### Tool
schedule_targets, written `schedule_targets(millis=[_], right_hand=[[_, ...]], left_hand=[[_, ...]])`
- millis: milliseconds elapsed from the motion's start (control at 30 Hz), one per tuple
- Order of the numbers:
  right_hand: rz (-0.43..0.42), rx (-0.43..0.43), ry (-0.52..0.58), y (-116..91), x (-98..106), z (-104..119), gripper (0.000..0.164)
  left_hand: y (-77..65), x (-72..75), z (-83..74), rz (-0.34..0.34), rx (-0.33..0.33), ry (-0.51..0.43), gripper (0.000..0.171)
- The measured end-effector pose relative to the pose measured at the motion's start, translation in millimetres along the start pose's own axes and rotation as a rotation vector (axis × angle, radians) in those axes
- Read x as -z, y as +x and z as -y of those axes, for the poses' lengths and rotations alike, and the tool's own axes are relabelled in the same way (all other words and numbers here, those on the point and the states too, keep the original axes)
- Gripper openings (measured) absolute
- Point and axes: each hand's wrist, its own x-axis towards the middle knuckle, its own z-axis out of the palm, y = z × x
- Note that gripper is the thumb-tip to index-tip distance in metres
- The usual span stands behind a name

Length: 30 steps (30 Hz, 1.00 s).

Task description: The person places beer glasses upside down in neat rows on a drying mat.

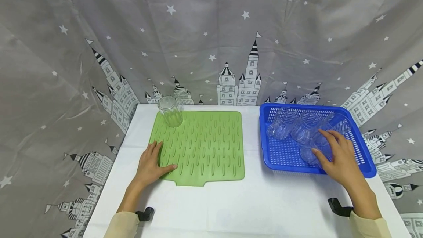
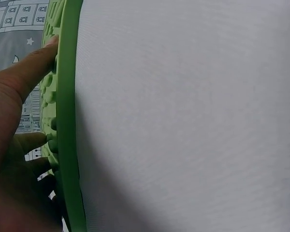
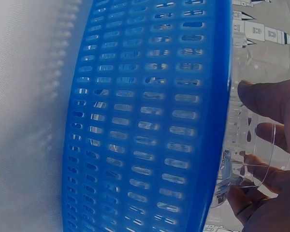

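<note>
My left hand (image 1: 149,164) rests on the left edge of a green ribbed drying mat (image 1: 201,146), thumb lying over its surface and fingers spread. In the left wrist view, fingertips touch the mat's raised bumps. A clear glass mug (image 1: 170,111) stands upright at the mat's back left corner. My right hand (image 1: 342,159) reaches over the front right of a blue plastic basket (image 1: 277,162), its thumb and fingers spread around a clear glass mug (image 1: 308,154). In the right wrist view, fingers show through that mug's clear wall (image 3: 258,169).
More clear glass mugs (image 1: 279,129) lie close together in the basket, partly overlapping. A white cloth (image 1: 238,208) covers the table. Behind and beside it hangs a grey curtain (image 1: 198,28) printed with castles and stars. Black wrist mounts (image 1: 338,208) stick out from both wrists.
</note>
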Motion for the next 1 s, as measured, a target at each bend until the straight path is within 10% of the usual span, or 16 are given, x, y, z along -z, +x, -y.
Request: schedule_targets(millis=[1000], right_hand=[[-0.086, 0.034, 0.051, 6.2, 12.8, 20.3, 0.071]], left_hand=[[0.6, 0.2, 3.5, -0.041, -0.014, -0.026, 0.118]])
